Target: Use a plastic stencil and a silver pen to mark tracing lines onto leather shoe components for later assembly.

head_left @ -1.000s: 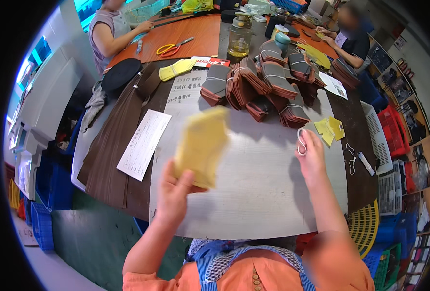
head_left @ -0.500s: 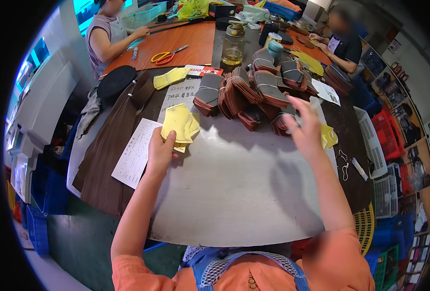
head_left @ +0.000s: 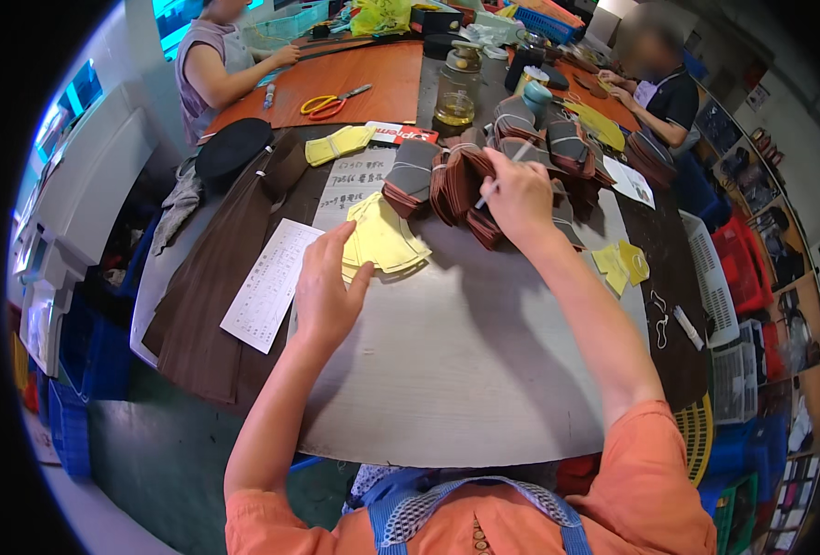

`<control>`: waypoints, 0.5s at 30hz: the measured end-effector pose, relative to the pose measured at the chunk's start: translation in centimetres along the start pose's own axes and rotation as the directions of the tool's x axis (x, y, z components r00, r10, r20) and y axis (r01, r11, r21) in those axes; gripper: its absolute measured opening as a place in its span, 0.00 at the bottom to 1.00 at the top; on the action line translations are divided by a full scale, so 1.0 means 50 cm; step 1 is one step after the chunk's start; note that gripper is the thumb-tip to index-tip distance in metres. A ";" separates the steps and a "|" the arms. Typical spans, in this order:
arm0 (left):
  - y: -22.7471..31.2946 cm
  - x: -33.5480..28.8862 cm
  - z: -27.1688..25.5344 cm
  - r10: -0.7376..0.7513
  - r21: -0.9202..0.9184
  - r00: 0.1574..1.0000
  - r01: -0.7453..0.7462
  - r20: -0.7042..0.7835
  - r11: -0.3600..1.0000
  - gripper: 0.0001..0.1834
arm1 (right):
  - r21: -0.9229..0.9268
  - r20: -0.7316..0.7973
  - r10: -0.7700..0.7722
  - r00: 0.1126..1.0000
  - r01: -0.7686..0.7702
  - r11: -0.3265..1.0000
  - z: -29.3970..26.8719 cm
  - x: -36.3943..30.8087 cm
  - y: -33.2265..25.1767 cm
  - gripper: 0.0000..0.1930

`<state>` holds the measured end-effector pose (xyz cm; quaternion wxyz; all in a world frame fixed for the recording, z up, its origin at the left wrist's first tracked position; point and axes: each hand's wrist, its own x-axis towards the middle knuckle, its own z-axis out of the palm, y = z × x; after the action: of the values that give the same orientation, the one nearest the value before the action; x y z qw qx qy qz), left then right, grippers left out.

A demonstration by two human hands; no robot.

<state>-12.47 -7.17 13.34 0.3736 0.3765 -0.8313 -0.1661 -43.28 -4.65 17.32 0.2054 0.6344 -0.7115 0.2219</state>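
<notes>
Landmark: grey board (head_left: pixel 465 361) on the table, all places below relative to it.
Yellow pieces (head_left: pixel 384 242): fanned, overlapping pile, lying flat on the board's left part, nearer its far end than its near edge.
Left hand (head_left: pixel 330 294): over the board's left edge, fingers and thumb apart, curved around the near-left side of the yellow pieces. Nothing clamped; can't tell if fingertips touch the pile.
Right hand (head_left: pixel 521 202): above the board's far right part, thumb and fingers together on the pen.
Pen (head_left: pixel 488 192): thin, pale, slanted, partly hidden by the hand; held in front of the bundles.
Brown-and-black bundles (head_left: pixel 408 178): several tied stacks, heaped across the board's far part, behind the right hand.
Form sheet (head_left: pixel 272 285): white, printed, just off the board's left edge.
Brown strips (head_left: pixel 208 291): long, bunched, left of board, beyond the sheet.
Small yellow cutouts (head_left: pixel 621 265): at the board's right edge.
White tube (head_left: pixel 688 327): right of board, near a thin cord (head_left: pixel 660 314).
Scissors (head_left: pixel 334 102): yellow-and-red handles, beyond the board's far left.
Co-workers: two people, beyond the board, far left and far right.
</notes>
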 end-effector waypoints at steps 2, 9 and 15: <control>0.022 -0.011 -0.004 0.042 -0.028 0.999 -0.043 -0.029 0.999 0.33 | 0.109 -0.079 0.049 0.996 -0.041 0.993 -0.016 -0.027 -0.003 0.22; 0.119 -0.018 0.038 0.364 0.014 0.932 -0.364 0.002 0.931 0.52 | 0.904 0.038 0.345 0.938 -0.179 0.389 -0.144 -0.235 -0.138 0.19; 0.138 -0.055 0.056 0.314 -0.364 0.949 -0.281 0.033 0.888 0.47 | 0.880 0.457 0.251 0.854 -0.392 -0.269 -0.237 -0.318 -0.141 0.18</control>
<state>-16.83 -0.55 13.94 0.4182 0.1630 -0.8515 -0.2711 -34.38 14.42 18.27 -0.4449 0.3576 -0.4410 0.6926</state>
